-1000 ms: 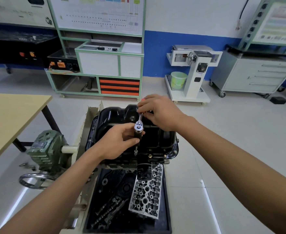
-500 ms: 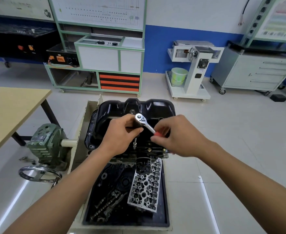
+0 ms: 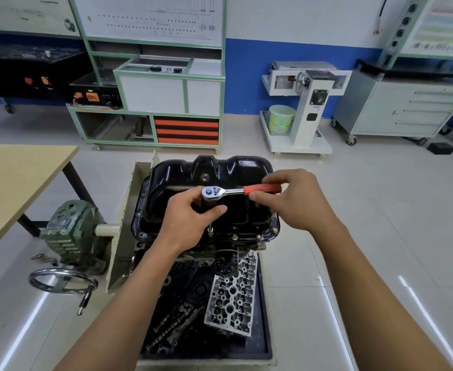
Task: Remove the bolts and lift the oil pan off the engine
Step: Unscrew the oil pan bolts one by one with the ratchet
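A glossy black oil pan [image 3: 233,167] sits on top of the engine, which is mounted on a stand. A ratchet wrench [image 3: 220,191] with a red handle lies level over the pan, its extension running down to a bolt [image 3: 211,231] on the pan's near flange. My left hand [image 3: 190,218] grips the extension just under the ratchet head. My right hand [image 3: 295,202] pinches the red handle. More bolts [image 3: 257,236] stand along the near flange.
A black tray [image 3: 263,330] below the engine holds a cylinder head [image 3: 230,293] and dark engine parts. A green gearbox [image 3: 70,231] with a steel handwheel [image 3: 62,282] is at the left, beside a wooden table [image 3: 19,180]. Cabinets and a white stand line the back wall.
My right hand has swung the ratchet handle: from far behind the head, round to the near right, and now out to the right. My left hand stayed on the extension.
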### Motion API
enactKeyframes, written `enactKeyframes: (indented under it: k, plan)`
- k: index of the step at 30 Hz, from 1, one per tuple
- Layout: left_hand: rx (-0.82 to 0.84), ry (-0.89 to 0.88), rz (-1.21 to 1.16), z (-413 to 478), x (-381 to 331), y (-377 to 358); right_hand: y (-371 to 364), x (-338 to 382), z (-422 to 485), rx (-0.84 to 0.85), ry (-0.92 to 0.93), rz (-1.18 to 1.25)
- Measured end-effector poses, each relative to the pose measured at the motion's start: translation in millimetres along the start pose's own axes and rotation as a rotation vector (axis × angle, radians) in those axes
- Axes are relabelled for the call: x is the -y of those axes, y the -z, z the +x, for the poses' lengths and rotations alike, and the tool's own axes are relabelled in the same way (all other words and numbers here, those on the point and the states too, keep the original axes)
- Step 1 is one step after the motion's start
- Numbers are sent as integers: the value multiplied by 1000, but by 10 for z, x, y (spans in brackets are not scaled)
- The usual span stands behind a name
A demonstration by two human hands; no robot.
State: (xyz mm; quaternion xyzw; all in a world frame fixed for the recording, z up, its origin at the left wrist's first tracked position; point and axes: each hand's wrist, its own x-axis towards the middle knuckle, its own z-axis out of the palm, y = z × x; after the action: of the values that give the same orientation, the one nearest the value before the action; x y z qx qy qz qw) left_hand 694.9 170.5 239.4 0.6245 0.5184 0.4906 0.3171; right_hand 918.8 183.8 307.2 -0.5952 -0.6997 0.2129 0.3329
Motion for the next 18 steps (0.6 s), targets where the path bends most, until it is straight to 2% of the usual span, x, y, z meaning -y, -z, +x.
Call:
enactKeyframes:
  k: [3, 6, 10, 13, 18]
  plan:
    - [47, 11, 6, 22, 9, 32, -196, -77, 78, -64, 4, 261]
    - [94, 8, -2, 16, 22, 73, -333, -133, 150, -113, 52, 363]
    - [127, 40, -36, -18, 66, 112, -378, -138, 234, -61, 69, 512]
    - [71, 43, -63, -51, 92, 62, -354, -144, 227, -57, 52, 582]
    - [-51, 47, -124, -110, 69, -53, -320, -234, -121, -170, -51, 697]
